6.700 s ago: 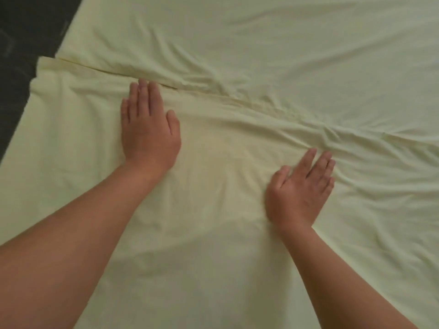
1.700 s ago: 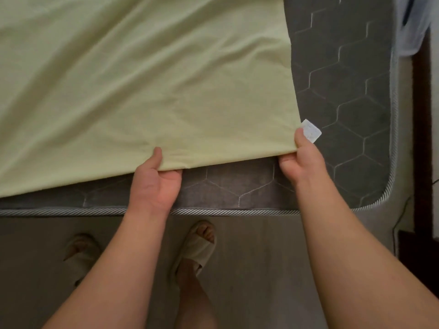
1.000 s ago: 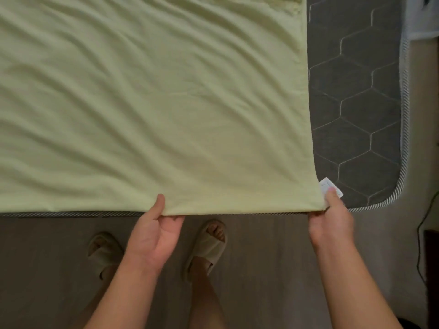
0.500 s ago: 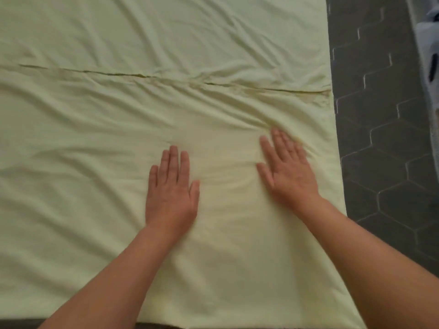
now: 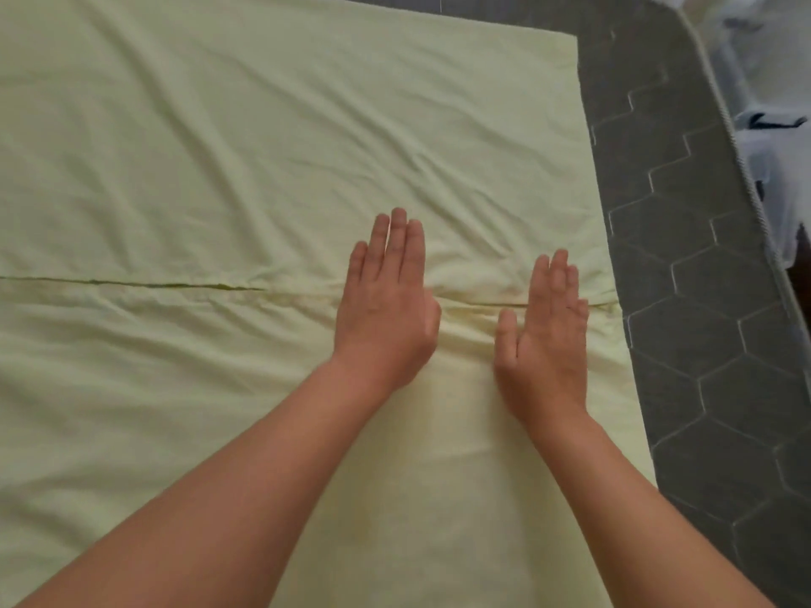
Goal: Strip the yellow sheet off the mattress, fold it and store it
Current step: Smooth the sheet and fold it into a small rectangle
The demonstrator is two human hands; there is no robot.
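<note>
The pale yellow sheet (image 5: 219,147) lies spread flat over the grey mattress (image 5: 711,344), with one folded layer's edge running as a seam across the middle. My left hand (image 5: 386,296) presses flat on the sheet with straight fingers, across that seam. My right hand (image 5: 546,326) lies flat beside it, nearer the sheet's right edge, fingers straight and also over the seam. Wrinkles bunch between the two hands.
A strip of bare grey mattress with a hexagon stitch pattern shows to the right of the sheet, ending in a piped edge (image 5: 746,177). Beyond that edge lies white bedding or cloth (image 5: 772,138).
Both hands let go of the sheet's near edge, which they had carried forward, and now lie flat on top. In the last half second they slid forward onto the seam.
</note>
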